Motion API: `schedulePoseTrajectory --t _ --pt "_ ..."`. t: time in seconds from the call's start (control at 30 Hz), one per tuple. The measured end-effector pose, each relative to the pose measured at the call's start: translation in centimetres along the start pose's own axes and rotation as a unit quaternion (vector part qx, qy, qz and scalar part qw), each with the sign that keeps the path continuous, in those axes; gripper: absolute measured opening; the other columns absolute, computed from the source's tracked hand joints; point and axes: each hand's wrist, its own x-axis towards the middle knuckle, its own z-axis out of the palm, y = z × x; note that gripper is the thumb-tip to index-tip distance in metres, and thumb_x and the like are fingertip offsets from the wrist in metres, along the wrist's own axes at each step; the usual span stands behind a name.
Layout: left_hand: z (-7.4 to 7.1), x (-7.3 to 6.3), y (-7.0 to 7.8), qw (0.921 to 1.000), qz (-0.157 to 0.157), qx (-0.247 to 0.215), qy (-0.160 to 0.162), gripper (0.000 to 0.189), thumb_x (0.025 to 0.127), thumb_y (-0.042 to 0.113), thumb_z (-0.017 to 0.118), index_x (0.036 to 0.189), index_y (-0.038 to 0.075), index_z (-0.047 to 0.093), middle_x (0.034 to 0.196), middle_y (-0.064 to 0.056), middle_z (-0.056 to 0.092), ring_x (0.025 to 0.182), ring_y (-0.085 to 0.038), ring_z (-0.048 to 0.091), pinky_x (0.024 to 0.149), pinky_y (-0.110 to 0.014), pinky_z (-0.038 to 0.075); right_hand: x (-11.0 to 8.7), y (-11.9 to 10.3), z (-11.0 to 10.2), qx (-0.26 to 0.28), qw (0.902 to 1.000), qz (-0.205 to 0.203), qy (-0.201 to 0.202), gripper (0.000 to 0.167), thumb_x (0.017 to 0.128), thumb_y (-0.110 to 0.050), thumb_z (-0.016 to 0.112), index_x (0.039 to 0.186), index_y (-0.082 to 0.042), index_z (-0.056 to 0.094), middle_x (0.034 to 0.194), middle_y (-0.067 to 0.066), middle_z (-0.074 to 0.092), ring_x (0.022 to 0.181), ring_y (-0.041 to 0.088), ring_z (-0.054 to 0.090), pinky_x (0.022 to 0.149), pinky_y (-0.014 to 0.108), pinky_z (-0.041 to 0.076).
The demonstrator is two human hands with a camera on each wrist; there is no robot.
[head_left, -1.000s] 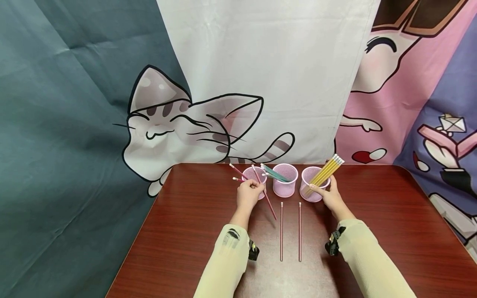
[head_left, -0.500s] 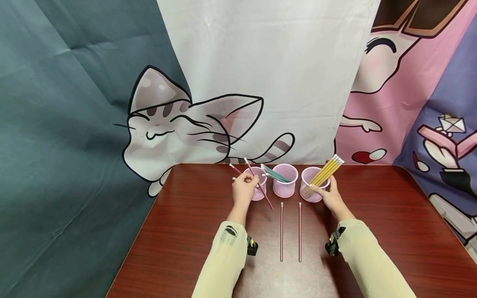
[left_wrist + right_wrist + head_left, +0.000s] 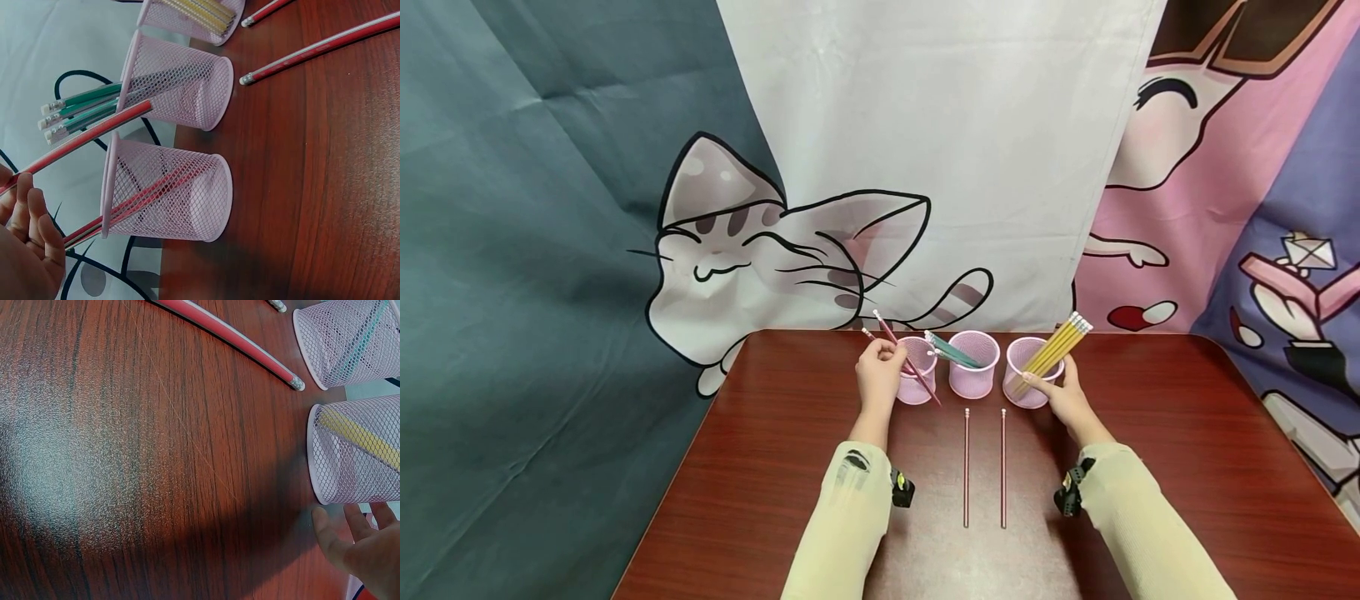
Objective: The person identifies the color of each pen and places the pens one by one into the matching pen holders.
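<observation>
My left hand [image 3: 878,371] pinches a red pencil [image 3: 87,136] toward its eraser end. The pencil slants in front of the left pink mesh pencil cup [image 3: 912,394], its lower tip pointing down and right. Inside that cup lean red pencils [image 3: 140,203]. Over at the right pink mesh pencil cup [image 3: 1036,398], my right hand [image 3: 1070,404] holds the side, thumb in front and fingers behind. Yellow pencils [image 3: 1060,343] lean out of this cup toward the right. In the right wrist view the fingers [image 3: 356,522] meet the cup's wall.
Between them stands a middle pink mesh pencil cup [image 3: 972,386] with green pencils [image 3: 951,350] leaning left. Two red pencils, a left one [image 3: 966,467] and a right one [image 3: 1003,467], lie parallel on the brown wooden table [image 3: 775,467]. A printed cloth [image 3: 955,125] hangs behind.
My left hand has moved left and slightly up with the red pencil, whose tip now sits higher in front of the left cup. The right hand stays at its cup.
</observation>
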Motion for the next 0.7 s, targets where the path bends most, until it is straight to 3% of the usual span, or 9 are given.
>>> schedulePoseTrajectory --t 0.23,0.7 --pt "-0.3 0.3 -0.1 0.9989 0.013 -0.021 0.04 0.014 0.08 0.019 0.066 0.073 0.009 0.061 0.06 0.002 0.06 0.057 -0.013 0.055 0.056 -0.03 0.041 0.0 -0.1 0.1 0.004 1.0 0.001 -0.001 0.089 0.086 -0.026 0.065 0.148 -0.015 0.001 0.145 0.024 0.017 0.133 0.037 0.013 0.107 0.048 0.01" --pt "-0.5 1.1 -0.4 0.9942 0.002 -0.067 0.084 0.014 0.085 0.018 0.064 0.08 0.005 0.061 0.064 -0.003 0.064 0.058 -0.011 0.057 0.055 -0.024 0.042 -0.1 0.0 0.0 0.012 0.9999 -0.003 0.002 0.088 0.086 -0.025 0.066 0.147 -0.014 0.004 0.142 0.024 0.021 0.132 0.038 0.015 0.107 0.048 0.011"
